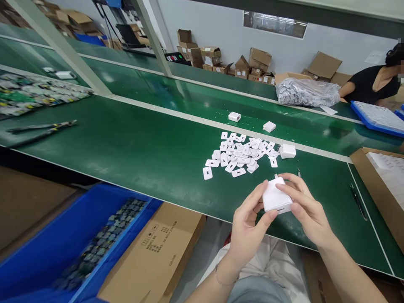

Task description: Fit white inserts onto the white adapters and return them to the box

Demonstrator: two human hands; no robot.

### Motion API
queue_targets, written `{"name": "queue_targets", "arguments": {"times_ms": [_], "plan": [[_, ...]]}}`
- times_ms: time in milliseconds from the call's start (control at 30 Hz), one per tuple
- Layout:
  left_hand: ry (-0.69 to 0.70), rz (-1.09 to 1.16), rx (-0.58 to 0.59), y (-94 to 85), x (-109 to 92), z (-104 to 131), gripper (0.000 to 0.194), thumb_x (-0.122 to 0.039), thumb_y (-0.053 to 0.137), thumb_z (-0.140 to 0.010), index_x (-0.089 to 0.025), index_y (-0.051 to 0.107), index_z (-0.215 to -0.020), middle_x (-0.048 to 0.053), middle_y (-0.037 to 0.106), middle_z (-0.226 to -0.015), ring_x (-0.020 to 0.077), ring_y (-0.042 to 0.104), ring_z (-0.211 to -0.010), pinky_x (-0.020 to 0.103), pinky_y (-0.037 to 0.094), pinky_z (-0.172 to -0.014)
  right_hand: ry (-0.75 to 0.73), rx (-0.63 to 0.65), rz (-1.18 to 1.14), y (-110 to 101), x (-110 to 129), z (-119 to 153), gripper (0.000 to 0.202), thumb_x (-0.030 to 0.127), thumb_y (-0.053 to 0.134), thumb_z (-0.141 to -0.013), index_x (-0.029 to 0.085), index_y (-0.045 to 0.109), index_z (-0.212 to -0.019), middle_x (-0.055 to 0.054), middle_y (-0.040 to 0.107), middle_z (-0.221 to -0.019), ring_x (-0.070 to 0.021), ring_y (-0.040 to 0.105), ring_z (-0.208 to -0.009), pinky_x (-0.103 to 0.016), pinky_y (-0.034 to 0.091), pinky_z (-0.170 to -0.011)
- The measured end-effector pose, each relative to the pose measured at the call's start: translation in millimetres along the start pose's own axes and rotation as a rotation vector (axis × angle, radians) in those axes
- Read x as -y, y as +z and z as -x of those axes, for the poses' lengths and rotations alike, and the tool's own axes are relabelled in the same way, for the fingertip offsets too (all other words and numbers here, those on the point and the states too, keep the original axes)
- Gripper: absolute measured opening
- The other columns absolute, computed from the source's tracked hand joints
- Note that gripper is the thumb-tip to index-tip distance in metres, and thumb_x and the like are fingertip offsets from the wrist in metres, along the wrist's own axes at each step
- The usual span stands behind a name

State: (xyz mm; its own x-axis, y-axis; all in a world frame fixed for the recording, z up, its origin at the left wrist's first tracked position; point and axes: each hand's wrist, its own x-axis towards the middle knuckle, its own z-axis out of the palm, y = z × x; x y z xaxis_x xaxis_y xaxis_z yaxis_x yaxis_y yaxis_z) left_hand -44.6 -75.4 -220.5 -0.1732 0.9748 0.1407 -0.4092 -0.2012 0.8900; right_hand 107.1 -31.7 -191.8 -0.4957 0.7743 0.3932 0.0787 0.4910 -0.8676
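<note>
A white charger (275, 196) is held between my two hands, above the near edge of the green bench. A slot shows on the end facing me, and a metal prong sticks out at the far end. My left hand (251, 221) grips its left side with thumb and fingers. On the right side, my right hand (307, 208) closes round it, fingertips on its top and thumb low at the corner. Just beyond lies a loose pile of white end plates (239, 156), each with a small slot. Another white charger (288, 151) with prongs lies at the pile's right.
White chargers (234, 117) sit on the sunken strip behind. Tweezers (358, 202) lie right, beside a carton of white parts (378, 181); pliers (41, 130) lie left. A blue bin (41, 252) of circuit boards stands below. A person (369, 84) sits across, near a plastic bag (306, 91).
</note>
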Motion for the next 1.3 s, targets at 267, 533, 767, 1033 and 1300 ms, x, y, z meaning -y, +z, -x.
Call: {"name": "queue_targets", "arguments": {"times_ms": [267, 533, 767, 1033, 1300], "plan": [[0.099, -0.027, 0.024, 1.5, 7, 6, 0.048, -0.031, 0.067, -0.086, -0.027, 0.057, -0.133, 0.010, 0.063, -0.132, 0.0243, 0.066, -0.112, 0.029, 0.058, -0.089, -0.153, -0.103, 0.096, 9, -3, 3, 0.037, 0.028, 0.049, -0.098, 0.039, 0.058, -0.132, -0.008, 0.046, -0.132, -0.0267, 0.051, -0.119, -0.038, 0.053, -0.086], [0.526, -0.270, 0.105, 5.1, 5, 2, 0.032, -0.027, 0.047, -0.098, -0.030, 0.061, -0.126, 0.008, 0.063, -0.125, 0.0177, 0.064, -0.103, 0.025, 0.056, -0.080, -0.283, -0.243, 0.276, 21, 2, 8, 0.025, 0.029, 0.046, -0.098, 0.029, 0.063, -0.116, -0.010, 0.046, -0.120, -0.0267, 0.053, -0.111, -0.040, 0.052, -0.080], [0.602, -0.293, 0.095, 6.4, 8, -6, 0.029, -0.029, 0.048, -0.097, -0.026, 0.064, -0.121, 0.009, 0.065, -0.115, 0.0182, 0.064, -0.098, 0.027, 0.054, -0.077, -0.209, -0.362, 0.234, 31, -1, 9, 0.022, 0.032, 0.042, -0.100, 0.028, 0.063, -0.107, -0.010, 0.049, -0.118, -0.0254, 0.053, -0.108, -0.040, 0.049, -0.081], [0.328, -0.240, 0.106, 5.3, 13, -5, 0.028, -0.031, 0.060, -0.091, -0.025, 0.066, -0.117, 0.011, 0.063, -0.116, 0.0230, 0.061, -0.104, 0.035, 0.053, -0.086, -0.002, -0.416, -0.018, 33, -10, 13, 0.021, 0.036, 0.048, -0.098, 0.032, 0.066, -0.106, -0.008, 0.050, -0.120, -0.0244, 0.052, -0.114, -0.037, 0.050, -0.083], [0.355, -0.186, 0.186, 8.7, 0, -1, 0.017, -0.025, 0.071, -0.082, -0.023, 0.074, -0.099, 0.008, 0.060, -0.099, 0.0190, 0.061, -0.091, 0.032, 0.054, -0.077, -0.162, -0.368, -0.072, 30, -7, 23, 0.016, 0.034, 0.054, -0.095, 0.030, 0.069, -0.099, -0.008, 0.053, -0.128, -0.0249, 0.054, -0.113, -0.037, 0.050, -0.080]]}}
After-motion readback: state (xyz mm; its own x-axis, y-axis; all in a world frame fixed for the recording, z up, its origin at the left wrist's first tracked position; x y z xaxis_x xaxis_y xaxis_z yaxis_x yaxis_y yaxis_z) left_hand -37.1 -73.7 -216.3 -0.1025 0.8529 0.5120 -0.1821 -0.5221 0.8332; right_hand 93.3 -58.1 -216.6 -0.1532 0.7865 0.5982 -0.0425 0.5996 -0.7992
